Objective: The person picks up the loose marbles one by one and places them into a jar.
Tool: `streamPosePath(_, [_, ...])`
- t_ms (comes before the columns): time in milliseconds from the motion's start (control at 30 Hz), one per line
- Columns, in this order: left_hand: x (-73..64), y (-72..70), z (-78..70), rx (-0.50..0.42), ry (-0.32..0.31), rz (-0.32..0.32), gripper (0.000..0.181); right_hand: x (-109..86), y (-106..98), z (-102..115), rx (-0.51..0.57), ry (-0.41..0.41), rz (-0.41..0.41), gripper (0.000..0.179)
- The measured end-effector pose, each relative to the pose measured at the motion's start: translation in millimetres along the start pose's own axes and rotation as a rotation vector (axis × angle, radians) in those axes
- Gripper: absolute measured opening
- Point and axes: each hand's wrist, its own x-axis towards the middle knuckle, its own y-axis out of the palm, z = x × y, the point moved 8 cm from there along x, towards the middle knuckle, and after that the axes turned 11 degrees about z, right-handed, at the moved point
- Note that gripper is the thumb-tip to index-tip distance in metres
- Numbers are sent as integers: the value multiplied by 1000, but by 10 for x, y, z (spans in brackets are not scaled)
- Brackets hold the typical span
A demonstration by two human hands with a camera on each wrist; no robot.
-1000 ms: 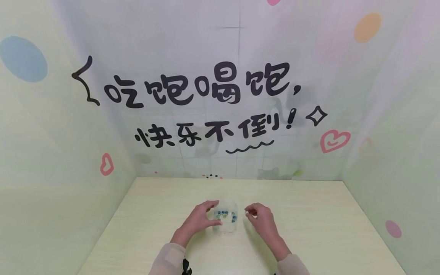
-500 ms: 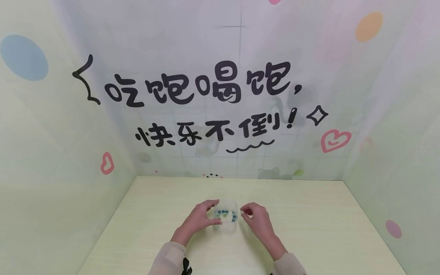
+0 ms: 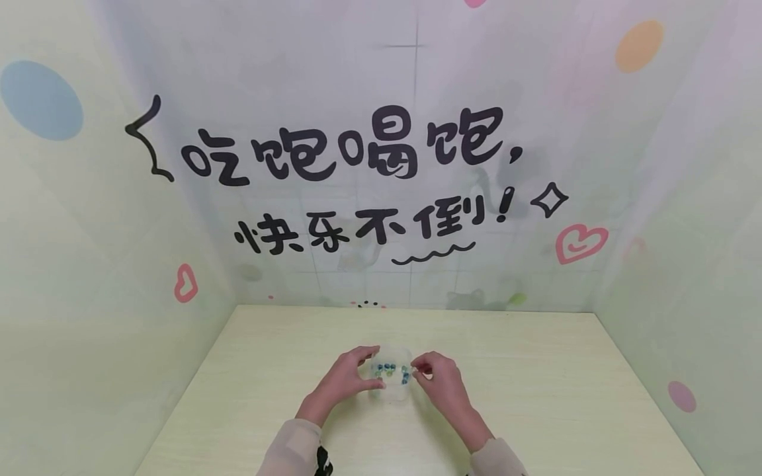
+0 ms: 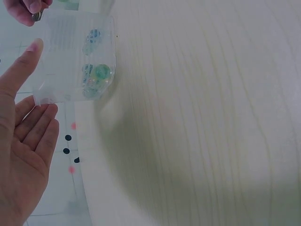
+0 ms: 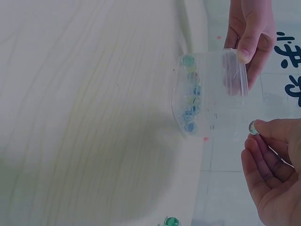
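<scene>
A clear plastic box (image 3: 395,396) stands on the table, with several blue and green glass marbles (image 5: 190,126) on its floor. My left hand (image 3: 340,378) grips the box from its left side, thumb on the near wall and fingers at the far one. At the box's right rim, my right hand (image 3: 445,382) pinches a small glass marble (image 5: 253,127) between thumb and forefinger. The other fingers of that hand are bent loosely beneath. In the left wrist view the pinched marble (image 4: 36,16) shows close to the box's open top.
One green marble (image 5: 172,221) lies on the pale wood-grain table (image 3: 286,344), low in the right wrist view. A printed fabric backdrop (image 3: 333,79) with black lettering rises behind the table and on both sides.
My right hand has moved left with the marble, from a short way off to the box's right rim. The left hand and the box have stayed in place.
</scene>
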Motion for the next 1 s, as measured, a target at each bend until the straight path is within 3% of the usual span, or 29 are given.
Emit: streamPosePath(1000, [3,1,-19,1,2,4,75,22,81,57,-20,-9,29,11])
